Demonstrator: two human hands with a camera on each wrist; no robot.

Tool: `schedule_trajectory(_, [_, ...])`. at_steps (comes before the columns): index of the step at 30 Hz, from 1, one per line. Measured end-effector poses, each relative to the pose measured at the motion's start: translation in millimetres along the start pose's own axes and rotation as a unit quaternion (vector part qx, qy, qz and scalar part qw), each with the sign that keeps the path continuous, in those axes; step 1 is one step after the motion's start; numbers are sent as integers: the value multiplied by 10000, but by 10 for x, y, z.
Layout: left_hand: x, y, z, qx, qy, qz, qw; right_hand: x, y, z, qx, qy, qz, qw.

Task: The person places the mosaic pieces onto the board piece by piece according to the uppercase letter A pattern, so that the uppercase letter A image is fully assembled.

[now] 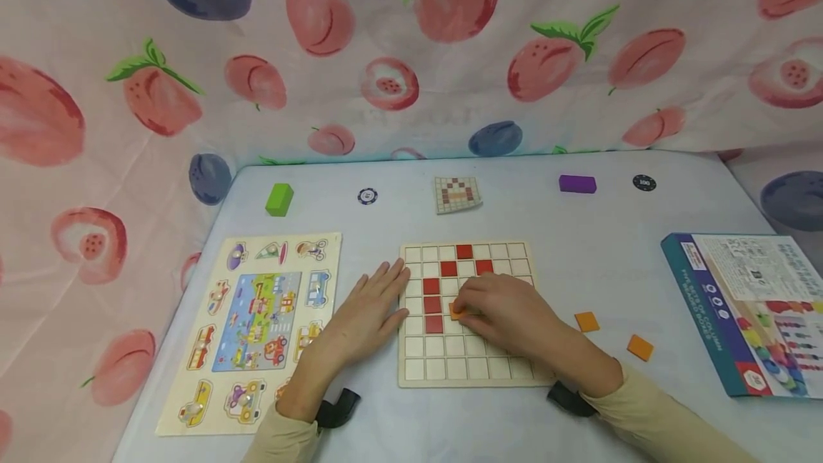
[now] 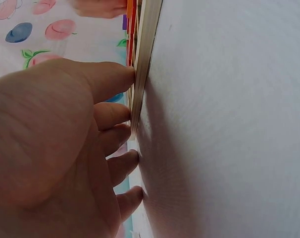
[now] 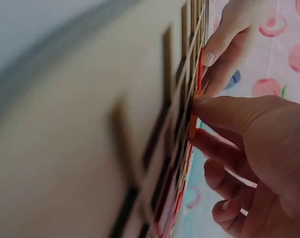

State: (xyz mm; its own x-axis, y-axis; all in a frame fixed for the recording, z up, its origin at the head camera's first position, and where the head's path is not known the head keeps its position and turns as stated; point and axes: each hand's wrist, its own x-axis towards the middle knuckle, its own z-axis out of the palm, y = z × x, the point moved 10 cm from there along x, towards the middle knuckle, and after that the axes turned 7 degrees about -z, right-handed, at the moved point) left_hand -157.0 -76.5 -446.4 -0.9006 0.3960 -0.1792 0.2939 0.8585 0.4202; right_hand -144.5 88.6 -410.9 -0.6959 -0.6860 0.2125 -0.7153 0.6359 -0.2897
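Here right hand [image 1: 498, 309] fingers pinch an orange tile [image 1: 457, 311] — left hand [image 1: 369, 313] fingers straight against grid board [image 1: 469, 370].

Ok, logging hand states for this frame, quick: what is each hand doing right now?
Left hand: open, straight fingers pressed against the grid board's left edge.
Right hand: pinching an orange tile over the board.

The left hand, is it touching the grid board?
Touching. In the left wrist view, the left hand's fingertips press against the grid board's edge.
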Motion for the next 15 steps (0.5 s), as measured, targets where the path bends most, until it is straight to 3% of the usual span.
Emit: schedule_trajectory(15, [4, -10, 8, 26, -40, -45, 10000, 96, 15, 46, -250, -177, 354, 9989])
